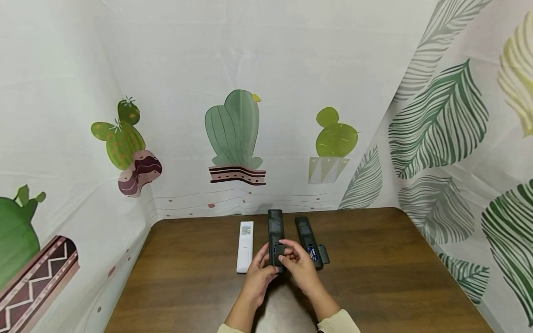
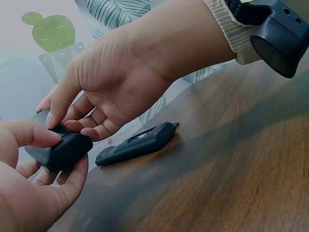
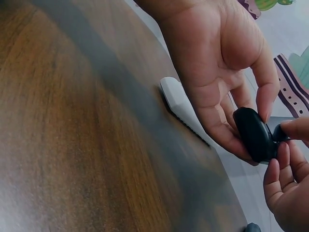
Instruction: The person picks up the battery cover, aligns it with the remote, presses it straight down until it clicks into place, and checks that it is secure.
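Gripping the lower end of a black remote control (image 1: 275,225), the left hand (image 1: 257,283) holds it above the counter (image 1: 187,277), its labelled back toward the head camera. The right hand (image 1: 303,272) pinches a small black battery cover (image 1: 280,251) over the remote's battery compartment. A white remote control (image 1: 245,249) lies to the left; to the right, a second black remote (image 1: 306,233) shows batteries (image 1: 312,253), another cover (image 1: 324,254) just beside it.
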`<state>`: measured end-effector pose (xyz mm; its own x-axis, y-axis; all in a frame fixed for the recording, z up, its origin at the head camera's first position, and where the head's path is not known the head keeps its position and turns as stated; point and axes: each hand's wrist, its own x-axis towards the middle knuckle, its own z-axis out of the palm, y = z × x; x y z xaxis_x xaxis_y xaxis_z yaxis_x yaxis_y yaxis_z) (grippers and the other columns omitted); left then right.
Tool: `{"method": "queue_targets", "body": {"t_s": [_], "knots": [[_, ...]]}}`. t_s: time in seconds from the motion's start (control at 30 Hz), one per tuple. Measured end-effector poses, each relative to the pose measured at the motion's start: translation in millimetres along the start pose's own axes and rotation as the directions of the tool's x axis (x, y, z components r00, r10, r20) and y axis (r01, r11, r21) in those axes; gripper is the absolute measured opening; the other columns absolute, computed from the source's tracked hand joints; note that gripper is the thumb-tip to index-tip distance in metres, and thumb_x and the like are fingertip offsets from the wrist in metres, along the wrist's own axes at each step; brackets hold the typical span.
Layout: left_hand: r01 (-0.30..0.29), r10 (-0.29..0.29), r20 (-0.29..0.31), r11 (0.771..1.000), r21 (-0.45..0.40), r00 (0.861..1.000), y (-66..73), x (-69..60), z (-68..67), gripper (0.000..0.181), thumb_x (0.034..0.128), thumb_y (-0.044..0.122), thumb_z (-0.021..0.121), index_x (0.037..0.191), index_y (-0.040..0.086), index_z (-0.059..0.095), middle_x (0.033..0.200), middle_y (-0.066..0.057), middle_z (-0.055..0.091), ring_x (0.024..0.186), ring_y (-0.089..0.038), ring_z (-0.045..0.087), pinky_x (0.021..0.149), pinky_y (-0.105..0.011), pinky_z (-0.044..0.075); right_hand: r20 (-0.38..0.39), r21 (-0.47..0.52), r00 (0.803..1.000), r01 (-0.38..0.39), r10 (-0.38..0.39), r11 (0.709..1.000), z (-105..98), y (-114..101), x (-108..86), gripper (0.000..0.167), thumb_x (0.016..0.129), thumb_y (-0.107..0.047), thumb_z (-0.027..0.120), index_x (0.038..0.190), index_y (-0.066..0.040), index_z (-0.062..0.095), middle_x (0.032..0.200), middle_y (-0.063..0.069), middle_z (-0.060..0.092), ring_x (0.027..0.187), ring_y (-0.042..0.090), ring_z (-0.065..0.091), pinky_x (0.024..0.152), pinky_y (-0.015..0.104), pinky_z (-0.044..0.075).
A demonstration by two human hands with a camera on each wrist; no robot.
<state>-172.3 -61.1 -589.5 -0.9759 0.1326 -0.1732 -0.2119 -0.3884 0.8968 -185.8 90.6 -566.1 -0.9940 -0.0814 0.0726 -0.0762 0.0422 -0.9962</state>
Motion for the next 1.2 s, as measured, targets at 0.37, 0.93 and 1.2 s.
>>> {"method": "queue_targets", "body": {"t_s": [0.37,0.93,1.2], "knots": [[-0.001,0.001,0.011,1.000,-0.002,1.000,-1.0,0.5,-1.2,0.085,0.0804,-0.006,0.059,0.159,0.012,0.031,0.146,-0.019,0.051,0.103,-0.015,0.062,0.087,-0.030,0.051,0.037,-0.015,0.999,0.008,-0.008,1.000,-2.7,0.1,1.2,0.041,0.088,0.001,0.071,0.127,-0.011,0.066,0.105,0.021,0.061,0.088,0.015,0.056,0.077,0.021,0.047],[-0.011,0.011,0.023,1.000,0.005,1.000,-1.7,-3.7,-1.8,0.080,0.0867,-0.002,0.063,0.159,0.010,0.030,0.148,-0.021,0.050,0.108,-0.015,0.064,0.089,-0.032,0.052,0.054,-0.123,0.998,0.047,-0.040,0.991,-4.4,6.2,-0.1,0.041,0.089,-0.007,0.073,0.128,-0.012,0.067,0.101,0.018,0.056,0.086,0.014,0.054,0.074,0.021,0.048],[-0.010,0.010,0.026,1.000,0.002,1.000,-0.4,-5.9,-1.1,0.079,0.0867,-0.003,0.062,0.158,0.011,0.032,0.149,-0.022,0.049,0.109,-0.016,0.064,0.090,-0.032,0.052,0.054,-0.128,0.999,0.001,0.005,0.992,-4.1,3.5,-0.6,0.042,0.088,-0.005,0.074,0.128,-0.016,0.068,0.098,0.014,0.057,0.083,0.014,0.053,0.073,0.021,0.047]]}}
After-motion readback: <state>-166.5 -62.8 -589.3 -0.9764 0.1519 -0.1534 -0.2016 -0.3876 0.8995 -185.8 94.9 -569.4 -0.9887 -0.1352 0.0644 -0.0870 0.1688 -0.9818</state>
